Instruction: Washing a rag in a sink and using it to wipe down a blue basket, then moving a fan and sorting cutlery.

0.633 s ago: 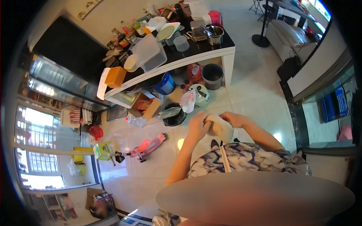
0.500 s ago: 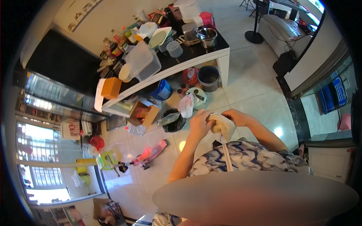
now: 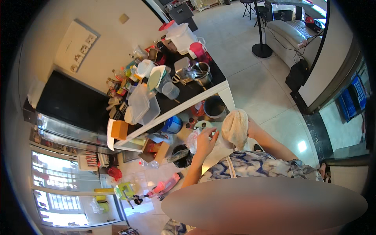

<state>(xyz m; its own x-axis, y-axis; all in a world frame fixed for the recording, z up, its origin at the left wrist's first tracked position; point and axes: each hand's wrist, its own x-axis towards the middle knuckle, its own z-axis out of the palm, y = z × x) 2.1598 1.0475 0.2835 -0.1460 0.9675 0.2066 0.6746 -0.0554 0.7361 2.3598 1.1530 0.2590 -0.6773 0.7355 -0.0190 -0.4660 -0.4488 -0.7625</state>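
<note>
Cream cloth (image 3: 236, 128) being handled hides how the right hand (image 3: 253, 128) grips; two-handed work would need the left hand (image 3: 205, 141), fingers parted, to reach rightward.

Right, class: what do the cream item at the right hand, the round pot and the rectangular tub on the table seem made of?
Cream item: probably fabric, matt, as it creases softly. Pot: likely polished metal, given silvery reflections. Tub: apparently smooth plastic, since it looks translucent.
</note>
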